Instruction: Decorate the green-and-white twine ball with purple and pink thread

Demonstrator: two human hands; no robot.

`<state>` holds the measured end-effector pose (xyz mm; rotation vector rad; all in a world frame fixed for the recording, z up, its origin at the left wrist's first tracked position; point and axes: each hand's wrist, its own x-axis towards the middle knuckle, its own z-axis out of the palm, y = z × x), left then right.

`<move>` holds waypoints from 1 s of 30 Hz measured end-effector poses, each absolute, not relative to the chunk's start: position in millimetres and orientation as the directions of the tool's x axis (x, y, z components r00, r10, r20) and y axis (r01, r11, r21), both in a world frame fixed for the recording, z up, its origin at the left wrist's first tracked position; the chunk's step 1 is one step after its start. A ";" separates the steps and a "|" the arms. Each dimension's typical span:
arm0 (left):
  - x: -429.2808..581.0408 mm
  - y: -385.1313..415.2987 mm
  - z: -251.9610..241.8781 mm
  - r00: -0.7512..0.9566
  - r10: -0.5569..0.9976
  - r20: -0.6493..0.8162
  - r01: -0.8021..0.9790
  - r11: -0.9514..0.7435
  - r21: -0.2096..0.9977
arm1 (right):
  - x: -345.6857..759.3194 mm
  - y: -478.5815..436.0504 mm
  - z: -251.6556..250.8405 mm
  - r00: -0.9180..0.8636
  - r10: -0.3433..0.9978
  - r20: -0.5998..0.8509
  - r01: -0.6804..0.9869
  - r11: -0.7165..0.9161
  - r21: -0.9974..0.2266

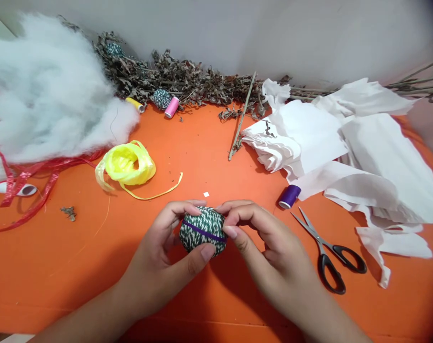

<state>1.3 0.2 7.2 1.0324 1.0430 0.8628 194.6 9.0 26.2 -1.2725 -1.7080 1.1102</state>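
Note:
A green and white yarn ball [199, 239] with a purple thread band [204, 231] around its middle is held up over the orange table. My left hand [166, 259] grips it from the left, thumb across the lower front and fingers on top and behind. On the other side, my right hand [266, 243] is closed, its thumb and forefinger pinched together against the ball's right edge where the band ends. Whether a loose thread lies in that pinch is hidden. A purple thread spool [290, 196] and black-handled scissors [327, 255], blades slightly apart, lie to the right.
White fluffy stuffing [48, 95] and red ribbon [52, 183] fill the left. A yellow ribbon coil [145, 166] lies nearer. Dried stalks [202, 85] line the wall, with another yarn ball [162, 99] and a pink spool [171, 107]. White paper sheets [313, 138] spread at right.

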 end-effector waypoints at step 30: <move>9.8 -4.3 5.8 0.175 0.963 -0.204 -0.093 0.223 0.970 | 178.3 -4.5 17.7 -0.068 0.997 0.040 0.256 0.056 -0.965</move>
